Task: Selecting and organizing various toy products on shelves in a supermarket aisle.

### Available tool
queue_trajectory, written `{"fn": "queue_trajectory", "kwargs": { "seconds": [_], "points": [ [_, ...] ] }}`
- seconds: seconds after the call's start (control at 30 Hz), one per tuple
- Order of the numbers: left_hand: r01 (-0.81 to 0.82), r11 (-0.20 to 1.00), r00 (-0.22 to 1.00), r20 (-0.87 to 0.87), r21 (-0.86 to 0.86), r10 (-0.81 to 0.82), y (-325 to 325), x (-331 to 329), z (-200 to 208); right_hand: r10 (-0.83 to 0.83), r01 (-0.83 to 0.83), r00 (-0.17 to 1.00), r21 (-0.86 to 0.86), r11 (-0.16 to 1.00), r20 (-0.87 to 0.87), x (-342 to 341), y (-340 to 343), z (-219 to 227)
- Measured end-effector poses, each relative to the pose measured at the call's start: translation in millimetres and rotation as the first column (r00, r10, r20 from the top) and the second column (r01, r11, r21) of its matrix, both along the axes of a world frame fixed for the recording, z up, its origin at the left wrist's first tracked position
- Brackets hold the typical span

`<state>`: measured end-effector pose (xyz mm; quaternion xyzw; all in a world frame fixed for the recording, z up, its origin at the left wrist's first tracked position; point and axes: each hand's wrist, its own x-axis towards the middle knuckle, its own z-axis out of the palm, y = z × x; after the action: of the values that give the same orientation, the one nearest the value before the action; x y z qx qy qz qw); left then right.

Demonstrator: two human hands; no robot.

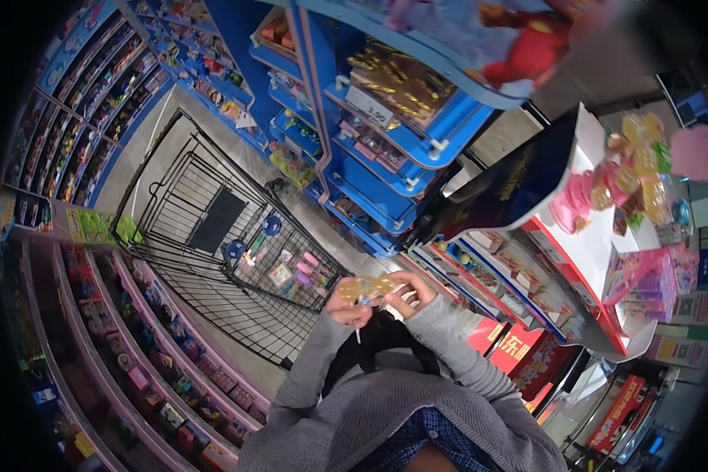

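In front of my body I hold a small see-through yellow item [368, 288] with a knobbly shape; its exact kind is too small to tell. My left hand [348, 307] is closed on its left end. The fingers of my right hand [411, 293] pinch its other end. Just beyond my hands stands a black wire shopping cart [248, 321]. Several small packs lie in the cart, among them pink and purple tube-like pieces [305, 273] and a pale square pack [280, 274].
On my left, curved pink shelves [126, 315] carry many small goods. A blue tiered display rack [393, 177] rises ahead on the right. At the far right, a white counter [582, 267] holds similar yellow and pink see-through pieces [633, 173] and pink packets [645, 279].
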<state>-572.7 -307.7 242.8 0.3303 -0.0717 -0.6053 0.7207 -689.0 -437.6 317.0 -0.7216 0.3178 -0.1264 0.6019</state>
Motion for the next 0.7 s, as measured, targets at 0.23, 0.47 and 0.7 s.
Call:
{"fn": "queue_trajectory", "kwargs": {
  "seconds": [0.23, 0.47, 0.7],
  "points": [
    [-0.539, 0.802, 0.835, 0.035, 0.257, 0.549, 59.6, 76.4, -136.1, 0.053, -0.046, 0.988, 0.047, 0.998, -0.147, 12.9, 10.2, -32.8],
    [-0.362, 0.674, 0.9, 0.052, 0.645, 0.434, 36.9, 92.0, -257.2, -0.11, 0.194, 0.883, 0.142, 0.971, -0.456, -51.4, 7.6, -88.8],
    [-0.2, 0.654, 0.924, -0.083, 0.729, 0.374, 35.0, 98.3, -375.3, -0.117, 0.024, 0.592, -0.127, 0.992, -0.798, -158.0, 23.9, -153.8]
  ]
}}
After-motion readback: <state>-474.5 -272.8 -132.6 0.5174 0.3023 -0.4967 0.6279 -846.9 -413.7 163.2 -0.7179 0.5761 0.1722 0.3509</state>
